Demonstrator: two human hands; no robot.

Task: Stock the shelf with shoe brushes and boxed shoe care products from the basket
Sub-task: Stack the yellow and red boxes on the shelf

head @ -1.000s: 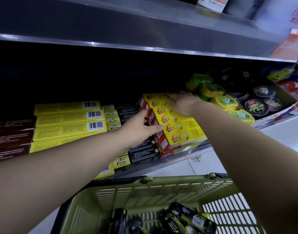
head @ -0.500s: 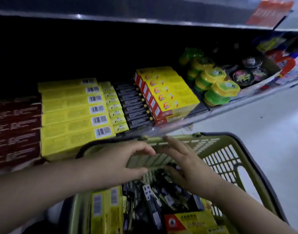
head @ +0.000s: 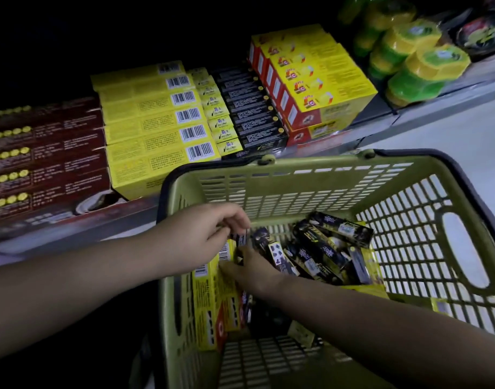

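Note:
The olive-green basket stands in front of the low shelf. Black boxed products lie in a loose heap inside it, and yellow boxes stand against its left wall. My left hand hovers over the basket's left side with curled fingers and pinches the end of a small black box. My right hand reaches down among the boxes just below it. Its fingertips are buried between the yellow and black boxes, so its hold is hidden.
On the shelf stand rows of dark red boxes, long yellow boxes, small yellow boxes, black boxes and yellow-red boxes. Green-yellow tins and black tins are at the right. Pale floor lies beyond the basket.
Both hands left the yellow-red boxes on the shelf and came down into the basket. My view tilted down. My left hand now pinches a small black box.

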